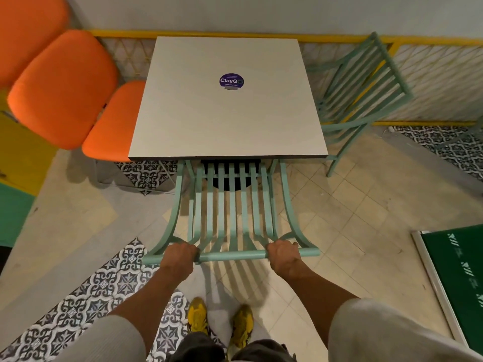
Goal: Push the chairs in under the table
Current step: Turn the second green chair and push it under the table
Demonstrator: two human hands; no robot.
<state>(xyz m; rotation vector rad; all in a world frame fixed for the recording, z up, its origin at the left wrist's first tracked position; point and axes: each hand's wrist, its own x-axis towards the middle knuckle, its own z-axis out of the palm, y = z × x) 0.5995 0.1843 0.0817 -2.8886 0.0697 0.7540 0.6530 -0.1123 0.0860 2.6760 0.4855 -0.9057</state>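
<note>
A mint-green slatted chair (232,212) stands at the near side of the square pale table (227,121), its seat tucked under the tabletop and only its back showing. My left hand (179,253) and my right hand (282,253) both grip the chair's top rail, one toward each end. A second mint-green chair (366,84) stands at the table's right side, next to the railing, its seat partly under the tabletop. An orange padded chair (112,121) sits at the table's left side, its seat edge reaching under the table.
Two more orange cushioned chairs (60,84) stand at the far left. A yellow railing with lattice (431,71) runs behind the table. A green board with a white frame (457,278) lies at the right. My yellow shoes (222,320) stand on tiled floor.
</note>
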